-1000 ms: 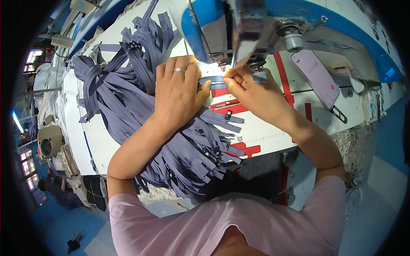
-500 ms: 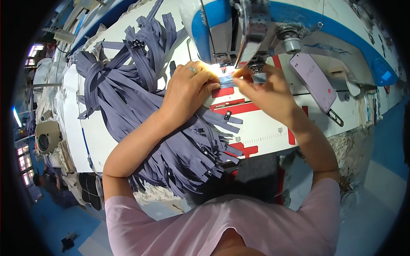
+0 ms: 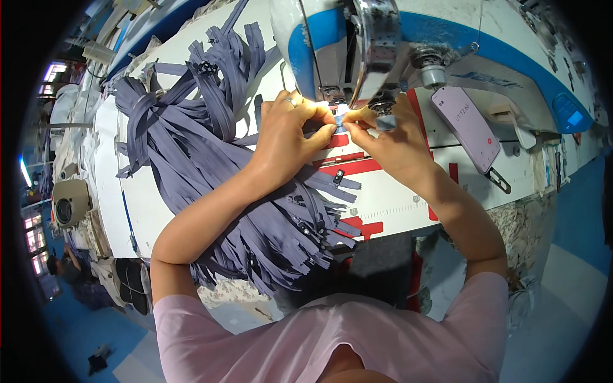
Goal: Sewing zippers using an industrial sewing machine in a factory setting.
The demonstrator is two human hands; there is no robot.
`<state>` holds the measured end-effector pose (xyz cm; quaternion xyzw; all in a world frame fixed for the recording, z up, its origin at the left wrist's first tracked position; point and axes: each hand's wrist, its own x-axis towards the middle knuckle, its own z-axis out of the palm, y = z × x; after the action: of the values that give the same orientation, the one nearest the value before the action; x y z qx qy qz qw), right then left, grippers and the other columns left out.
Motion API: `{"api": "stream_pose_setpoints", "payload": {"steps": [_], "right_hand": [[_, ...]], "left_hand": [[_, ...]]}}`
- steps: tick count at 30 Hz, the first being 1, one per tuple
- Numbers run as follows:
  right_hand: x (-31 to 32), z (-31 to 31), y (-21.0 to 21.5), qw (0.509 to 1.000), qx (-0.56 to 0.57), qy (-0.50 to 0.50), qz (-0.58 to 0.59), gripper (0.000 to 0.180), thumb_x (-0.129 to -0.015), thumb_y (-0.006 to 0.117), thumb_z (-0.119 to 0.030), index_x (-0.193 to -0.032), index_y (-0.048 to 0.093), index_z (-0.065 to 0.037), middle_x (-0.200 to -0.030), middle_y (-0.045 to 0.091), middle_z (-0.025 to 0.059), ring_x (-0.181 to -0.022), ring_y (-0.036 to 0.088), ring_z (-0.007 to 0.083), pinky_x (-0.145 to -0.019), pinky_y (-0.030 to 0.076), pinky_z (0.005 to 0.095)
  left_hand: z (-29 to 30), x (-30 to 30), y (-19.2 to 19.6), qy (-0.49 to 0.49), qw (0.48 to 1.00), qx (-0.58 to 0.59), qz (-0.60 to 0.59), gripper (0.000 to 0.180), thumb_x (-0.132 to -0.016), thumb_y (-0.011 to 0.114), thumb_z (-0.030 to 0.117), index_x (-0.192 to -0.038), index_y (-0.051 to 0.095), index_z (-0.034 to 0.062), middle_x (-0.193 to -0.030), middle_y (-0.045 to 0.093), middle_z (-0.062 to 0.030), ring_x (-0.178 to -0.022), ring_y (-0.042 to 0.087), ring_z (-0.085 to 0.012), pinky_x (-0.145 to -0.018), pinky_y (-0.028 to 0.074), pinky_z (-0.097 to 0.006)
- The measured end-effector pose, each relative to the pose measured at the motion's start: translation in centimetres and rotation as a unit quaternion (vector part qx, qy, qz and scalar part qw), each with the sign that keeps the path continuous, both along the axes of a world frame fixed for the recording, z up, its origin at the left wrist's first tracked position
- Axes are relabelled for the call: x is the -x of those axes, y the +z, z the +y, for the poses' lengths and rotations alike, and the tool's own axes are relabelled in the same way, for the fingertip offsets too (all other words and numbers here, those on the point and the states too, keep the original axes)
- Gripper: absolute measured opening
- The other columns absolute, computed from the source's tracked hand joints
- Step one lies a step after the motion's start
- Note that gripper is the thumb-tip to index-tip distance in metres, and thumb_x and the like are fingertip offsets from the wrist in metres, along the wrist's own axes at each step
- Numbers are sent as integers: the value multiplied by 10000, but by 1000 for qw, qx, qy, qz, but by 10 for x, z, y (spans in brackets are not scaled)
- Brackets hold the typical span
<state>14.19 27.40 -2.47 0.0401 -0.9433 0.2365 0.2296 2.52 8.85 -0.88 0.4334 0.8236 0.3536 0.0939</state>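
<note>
Under the needle area of a white and blue sewing machine (image 3: 319, 54), both my hands pinch a short blue-grey strip that looks like zipper tape (image 3: 340, 121). My left hand (image 3: 284, 131), with a ring on one finger, holds its left side between thumb and fingertips. From the other side my right hand (image 3: 393, 137) grips it with thumb and forefinger, and the fingertips of both hands are close together. Most of the strip is covered by my fingers. A large bundle of grey-purple zippers (image 3: 191, 137) lies to the left, partly beneath my left forearm.
A phone (image 3: 467, 124) lies on the white machine table (image 3: 399, 223) right of my right hand. Red tape marks (image 3: 364, 167) and a printed ruler scale are on the tabletop. At far left stands a beige device (image 3: 70, 204); a person (image 3: 76, 274) is in the background.
My right hand has moved slightly left and its fingertips have come closer to my left hand's. The bright light at the needle is now mostly covered by my fingers.
</note>
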Motion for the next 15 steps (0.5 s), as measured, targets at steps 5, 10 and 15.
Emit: {"api": "stream_pose_setpoints", "payload": {"steps": [5, 10, 15], "right_hand": [[8, -3, -5, 999, -35, 2, 39, 113, -814, 752, -112, -878, 672, -64, -904, 627, 87, -945, 569, 298, -834, 442, 428], [19, -7, -13, 971, 228, -49, -54, 160, -815, 760, -165, -918, 709, -53, -966, 645, 145, -969, 565, 338, -845, 440, 440], [20, -3, -11, 983, 178, -31, -27, 199, -819, 747, -223, -912, 700, -55, -953, 642, 162, -980, 541, 352, -872, 421, 450]], "left_hand": [[-3, 15, -11, 17, 999, -30, 2, 157, -788, 802, 213, -865, 758, 84, -818, 590, -54, -920, 555, -242, -842, 338, -386], [-1, 26, -11, 6, 999, -27, 26, 192, -797, 797, 244, -876, 764, 72, -837, 605, -67, -929, 561, -252, -847, 343, -396], [0, 29, -7, 5, 1000, 7, 5, 237, -816, 783, 276, -918, 757, 64, -892, 648, -77, -953, 569, -267, -866, 349, -412]]}}
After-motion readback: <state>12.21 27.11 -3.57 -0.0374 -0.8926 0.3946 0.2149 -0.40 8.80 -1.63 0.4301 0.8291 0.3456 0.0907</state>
